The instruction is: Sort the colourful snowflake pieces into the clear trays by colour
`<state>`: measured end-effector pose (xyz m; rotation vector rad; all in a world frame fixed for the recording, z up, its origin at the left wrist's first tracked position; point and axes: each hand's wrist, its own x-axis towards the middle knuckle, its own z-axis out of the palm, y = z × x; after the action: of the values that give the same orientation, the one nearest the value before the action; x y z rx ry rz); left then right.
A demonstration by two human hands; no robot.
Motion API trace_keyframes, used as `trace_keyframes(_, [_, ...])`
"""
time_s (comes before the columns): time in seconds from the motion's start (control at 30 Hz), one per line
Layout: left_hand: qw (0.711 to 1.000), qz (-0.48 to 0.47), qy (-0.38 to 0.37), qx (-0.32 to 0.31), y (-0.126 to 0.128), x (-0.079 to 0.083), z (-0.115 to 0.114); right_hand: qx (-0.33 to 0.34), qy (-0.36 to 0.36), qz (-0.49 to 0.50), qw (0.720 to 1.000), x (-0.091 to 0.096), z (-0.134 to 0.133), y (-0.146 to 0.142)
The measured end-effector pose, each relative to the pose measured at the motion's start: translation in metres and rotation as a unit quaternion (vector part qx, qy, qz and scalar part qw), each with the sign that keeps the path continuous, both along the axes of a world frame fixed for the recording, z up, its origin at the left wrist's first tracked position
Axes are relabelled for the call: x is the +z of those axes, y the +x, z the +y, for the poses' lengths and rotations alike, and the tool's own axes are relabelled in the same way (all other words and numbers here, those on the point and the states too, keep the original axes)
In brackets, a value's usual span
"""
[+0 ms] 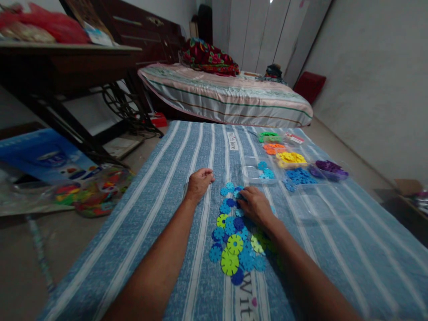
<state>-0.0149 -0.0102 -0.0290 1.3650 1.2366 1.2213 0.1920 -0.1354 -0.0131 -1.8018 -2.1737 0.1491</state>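
Observation:
My left hand (200, 181) hovers over or rests on the striped cloth, left of a pile of notched plastic discs, its fingers curled together. Whether a small piece is between those fingertips I cannot make out. At the pile's upper right edge is my right hand (257, 204), fingers bent down and closed onto the discs; its fingertips are partly hidden. Light blue discs (229, 186) lie just beyond it. Nearer to me the pile mixes yellow-green discs (230, 261), dark blue discs (237, 276) and more light blue ones. A clear tub (249, 174) behind my right hand holds several light blue discs.
Farther right stand tubs of green pieces (268, 134), orange pieces (273, 149), yellow pieces (290, 158), blue pieces (301, 176) and purple pieces (329, 167). A clear container (314, 203) sits nearer. Beyond the table is a bed (227, 98); a sewing-machine table (67, 53) stands left.

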Motion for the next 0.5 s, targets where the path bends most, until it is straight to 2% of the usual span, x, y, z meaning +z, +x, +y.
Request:
trace_keyframes(0.2, [1.000,0.003,0.000,0.001,0.000,-0.001,0.000,-0.033,-0.006,0.047,0.998,0.004,-0.002,0.000])
trace_keyframes(0.33, [1.000,0.006,0.001,-0.002,-0.001,-0.001,0.000,-0.063,-0.002,0.032,0.997,0.003,-0.002,-0.006])
trace_keyframes(0.5, [1.000,0.004,-0.004,-0.002,0.000,0.002,-0.001,-0.062,0.000,0.004,0.998,0.001,-0.001,-0.011])
